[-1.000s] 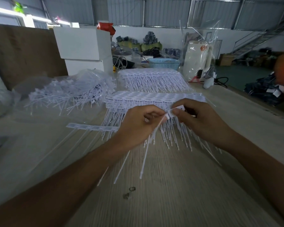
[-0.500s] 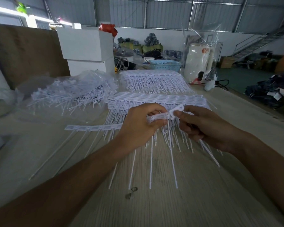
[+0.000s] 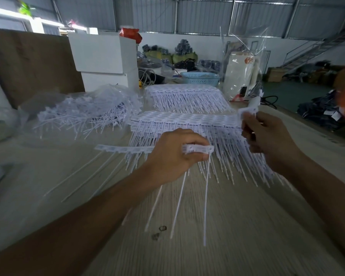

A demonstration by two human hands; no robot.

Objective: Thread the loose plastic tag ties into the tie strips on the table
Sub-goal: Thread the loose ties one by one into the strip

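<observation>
- My left hand [image 3: 173, 156] pinches the right end of a white plastic tie strip [image 3: 197, 149], its long thin tails hanging toward me.
- My right hand [image 3: 267, 136], raised farther right, grips a blurred white plastic tag piece [image 3: 248, 112].
- Stacked white threaded strips [image 3: 187, 118] lie just beyond on the pale wooden table [image 3: 227, 246].
- A heap of loose white tag ties [image 3: 88, 114] sits far left.

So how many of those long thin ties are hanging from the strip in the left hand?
3 hang below the left hand: at and. More trail left of the wrist; the hand may hide others.
</observation>
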